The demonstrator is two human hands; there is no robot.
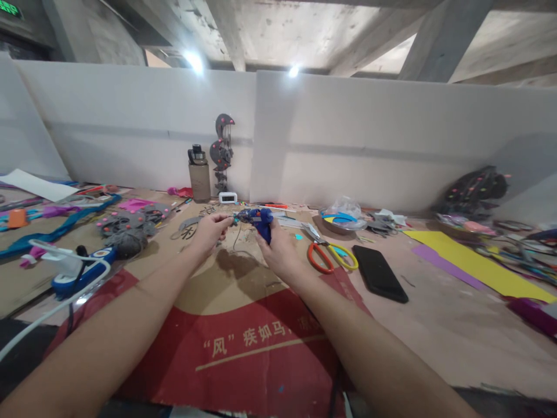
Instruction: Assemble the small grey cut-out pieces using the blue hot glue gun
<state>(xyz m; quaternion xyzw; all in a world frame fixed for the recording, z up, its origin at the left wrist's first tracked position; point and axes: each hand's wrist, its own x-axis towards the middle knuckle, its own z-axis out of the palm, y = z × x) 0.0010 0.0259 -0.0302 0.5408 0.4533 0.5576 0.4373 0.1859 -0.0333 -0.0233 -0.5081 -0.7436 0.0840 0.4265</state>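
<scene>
My right hand (278, 252) is closed round the handle of a blue glue gun (257, 219), held a little above the cardboard sheet (243, 290) with its nozzle pointing left. My left hand (210, 230) is pinched at the nozzle end, its fingertips closed on something small that I cannot make out. A thin dark cord hangs from the gun down to the cardboard. Both forearms reach in from the bottom of the head view.
Orange and yellow scissors (328, 255) and a black phone (379, 273) lie right of my hands. Yellow and purple sheets (474, 264) sit further right. A blue-and-white power strip (80, 270), grey craft pieces (130, 223) and a bottle (199, 174) are to the left and back.
</scene>
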